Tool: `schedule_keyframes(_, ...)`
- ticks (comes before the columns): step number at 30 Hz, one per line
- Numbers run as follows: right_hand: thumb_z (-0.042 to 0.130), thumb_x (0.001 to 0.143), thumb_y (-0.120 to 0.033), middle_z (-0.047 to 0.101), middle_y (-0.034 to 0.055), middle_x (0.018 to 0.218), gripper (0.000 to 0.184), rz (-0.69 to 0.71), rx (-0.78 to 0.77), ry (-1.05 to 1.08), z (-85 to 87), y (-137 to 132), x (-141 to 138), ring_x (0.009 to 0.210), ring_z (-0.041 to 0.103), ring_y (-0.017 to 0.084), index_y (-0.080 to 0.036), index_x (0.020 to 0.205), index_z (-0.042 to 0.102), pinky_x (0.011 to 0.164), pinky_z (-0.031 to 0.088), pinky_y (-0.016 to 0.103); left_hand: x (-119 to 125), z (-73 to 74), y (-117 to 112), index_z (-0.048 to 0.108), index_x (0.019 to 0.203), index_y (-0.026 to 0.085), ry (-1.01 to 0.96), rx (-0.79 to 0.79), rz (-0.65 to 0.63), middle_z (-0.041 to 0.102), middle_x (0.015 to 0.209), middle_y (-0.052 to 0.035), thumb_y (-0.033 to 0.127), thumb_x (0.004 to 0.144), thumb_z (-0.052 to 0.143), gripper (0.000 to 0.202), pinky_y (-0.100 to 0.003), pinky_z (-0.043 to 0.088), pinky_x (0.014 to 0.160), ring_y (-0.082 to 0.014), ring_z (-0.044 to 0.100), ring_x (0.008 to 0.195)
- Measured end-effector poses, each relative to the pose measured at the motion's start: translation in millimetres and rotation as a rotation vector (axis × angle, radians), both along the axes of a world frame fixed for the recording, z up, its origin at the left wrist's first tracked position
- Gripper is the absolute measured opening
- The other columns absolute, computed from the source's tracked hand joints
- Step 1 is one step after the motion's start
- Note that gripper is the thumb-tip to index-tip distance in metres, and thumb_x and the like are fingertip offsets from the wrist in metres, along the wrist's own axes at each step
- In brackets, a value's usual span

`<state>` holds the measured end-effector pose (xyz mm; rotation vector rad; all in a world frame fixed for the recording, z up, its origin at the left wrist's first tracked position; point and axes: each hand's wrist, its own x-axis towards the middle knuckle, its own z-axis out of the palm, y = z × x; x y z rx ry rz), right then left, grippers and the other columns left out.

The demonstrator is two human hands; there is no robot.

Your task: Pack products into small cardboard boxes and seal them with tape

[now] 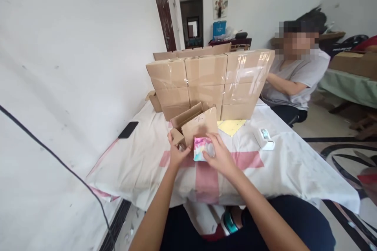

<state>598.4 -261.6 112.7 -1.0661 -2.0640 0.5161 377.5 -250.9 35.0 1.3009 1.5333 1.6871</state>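
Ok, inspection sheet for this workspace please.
Surface: white tablecloth with pink stripes.
Job's things: open cardboard box; colourful packet just in front of it.
Clutter: stacked taped cartons, black phone, yellow sheet, small white box.
Grippers: left hand grips the open box's flap; right hand holds the packet.
Cables: black cable along left wall.
Surroundings: seated person behind cartons at right, dark door.

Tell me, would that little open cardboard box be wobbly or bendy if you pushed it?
Probably light: the left hand alone steadies the cardboard box by one flap while the right hand holds a packet. Its thin open flaps likely bend easily. It sits tilted, so a push would probably tip or slide it on the tablecloth.
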Motion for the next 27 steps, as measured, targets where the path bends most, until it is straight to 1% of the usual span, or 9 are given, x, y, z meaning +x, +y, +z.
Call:
schedule_keyframes(3,0.066,0.086,-0.032,0.063,0.0118,0.128,0.048,0.104,-0.036,-0.188,-15.9,27,32,0.122,0.053,0.033,-0.021,0.133,0.058,0.104,0.045,0.052,-8,-8.6,2,-0.002,0.161,0.032,-0.050,0.024,-0.057,0.024,0.166,-0.0155,0.046,0.062,0.090,0.136,-0.045,0.040,0.120,-0.0325,0.038,0.149)
schedule_keyframes(5,0.068,0.087,-0.033,0.063,0.0109,0.130,0.048,0.188,-0.023,-0.210,-26.6,34,43,0.123,0.052,0.031,-0.022,0.132,0.059,0.102,0.046,0.049,-10,-15.4,1,-0.010,0.160,0.034,-0.094,0.023,-0.095,0.031,0.164,-0.0153,0.054,0.065,0.088,0.137,-0.044,0.043,0.118,-0.0304,0.042,0.147)
schedule_keyframes(8,0.070,0.085,-0.033,0.057,0.0113,0.141,0.058,0.239,0.075,-0.254,-34.6,30,42,0.128,0.048,0.031,-0.023,0.140,0.054,0.105,0.042,0.048,-8,-24.3,-3,-0.017,0.159,0.032,-0.132,0.029,-0.115,0.037,0.161,-0.0170,0.066,0.064,0.085,0.143,-0.044,0.046,0.115,-0.0311,0.045,0.145)
schedule_keyframes(12,0.071,0.082,-0.035,0.056,0.0148,0.140,0.064,0.204,0.175,-0.393,-33.3,15,27,0.126,0.045,0.035,-0.020,0.141,0.053,0.105,0.036,0.053,-5,-29.9,-3,-0.017,0.160,0.027,-0.127,0.022,-0.094,0.045,0.156,-0.0192,0.075,0.058,0.083,0.151,-0.045,0.049,0.113,-0.0338,0.051,0.140)
schedule_keyframes(16,0.067,0.083,-0.027,0.055,0.0194,0.135,0.064,0.183,0.286,-0.521,-30.2,3,12,0.121,0.044,0.038,-0.013,0.143,0.051,0.104,0.034,0.054,-7,-31.7,-1,0.006,0.162,0.025,-0.135,-0.016,-0.095,0.044,0.156,-0.0204,0.066,0.057,0.089,0.140,-0.044,0.049,0.112,-0.0364,0.050,0.140)
schedule_keyframes(19,0.066,0.081,-0.024,0.056,0.0208,0.129,0.065,0.173,0.302,-0.586,-30.1,-5,3,0.118,0.044,0.039,-0.011,0.143,0.052,0.102,0.035,0.053,-8,-33.4,0,0.015,0.160,0.027,-0.128,-0.022,-0.061,0.037,0.161,-0.0199,0.059,0.058,0.092,0.132,-0.043,0.048,0.113,-0.0362,0.048,0.142)
schedule_keyframes(23,0.064,0.078,-0.019,0.052,0.0248,0.136,0.079,0.112,0.279,-0.616,-32.7,-12,-8,0.122,0.042,0.041,-0.008,0.152,0.040,0.102,0.034,0.055,-7,-35.0,0,0.017,0.159,0.024,-0.111,-0.004,-0.040,0.034,0.161,-0.0216,0.053,0.061,0.093,0.128,-0.041,0.046,0.115,-0.0345,0.046,0.144)
schedule_keyframes(25,0.064,0.076,-0.017,0.051,0.0257,0.139,0.087,0.108,0.262,-0.633,-33.5,-13,-12,0.123,0.042,0.041,-0.006,0.157,0.032,0.104,0.032,0.055,-6,-34.4,-1,0.013,0.160,0.022,-0.114,0.001,-0.037,0.034,0.161,-0.0224,0.047,0.061,0.094,0.130,-0.041,0.046,0.115,-0.0337,0.044,0.145)
schedule_keyframes(27,0.065,0.076,-0.016,0.052,0.0260,0.138,0.092,0.110,0.237,-0.650,-33.1,-12,-13,0.123,0.043,0.040,-0.005,0.159,0.026,0.104,0.032,0.055,-5,-32.9,-2,0.008,0.161,0.025,-0.122,-0.004,-0.029,0.034,0.161,-0.0206,0.043,0.062,0.094,0.132,-0.042,0.046,0.115,-0.0319,0.045,0.145)
